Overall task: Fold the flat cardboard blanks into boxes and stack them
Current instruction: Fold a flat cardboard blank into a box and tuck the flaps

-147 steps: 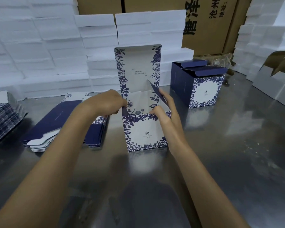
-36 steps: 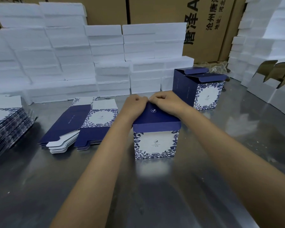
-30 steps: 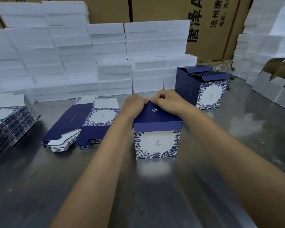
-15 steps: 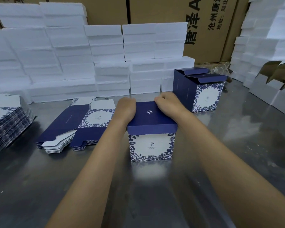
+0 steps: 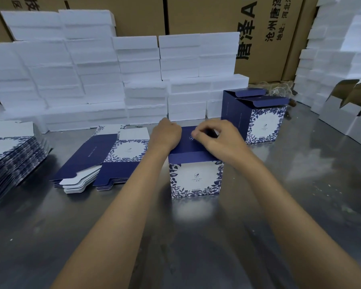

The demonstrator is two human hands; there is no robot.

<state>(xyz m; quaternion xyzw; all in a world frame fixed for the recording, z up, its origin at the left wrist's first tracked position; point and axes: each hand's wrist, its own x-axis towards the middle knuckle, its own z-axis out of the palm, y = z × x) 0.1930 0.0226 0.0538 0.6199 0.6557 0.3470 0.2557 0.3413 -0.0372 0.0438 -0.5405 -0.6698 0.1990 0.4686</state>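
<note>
Left hand [image 5: 167,136]: its fingers were curled down over the far left edge of the lid, and the lid was pressed by them.
Right hand [image 5: 219,140]: its fingers [image 5: 198,133] were bent, and the dark blue lid was touched near its middle.
Folded box [image 5: 195,178]: it was stood upright on the bench [image 5: 279,205], lid shut, between both arms.
Second box [image 5: 256,117]: it was set behind on the right, top flaps left open.
Flat blanks [image 5: 104,161]: they were piled to the left.
Writing: the small logo could not be read.

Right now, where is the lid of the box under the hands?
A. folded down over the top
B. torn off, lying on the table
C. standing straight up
A: the dark blue lid lies flat across the top of the box, with the left hand and right hand on it.
</note>
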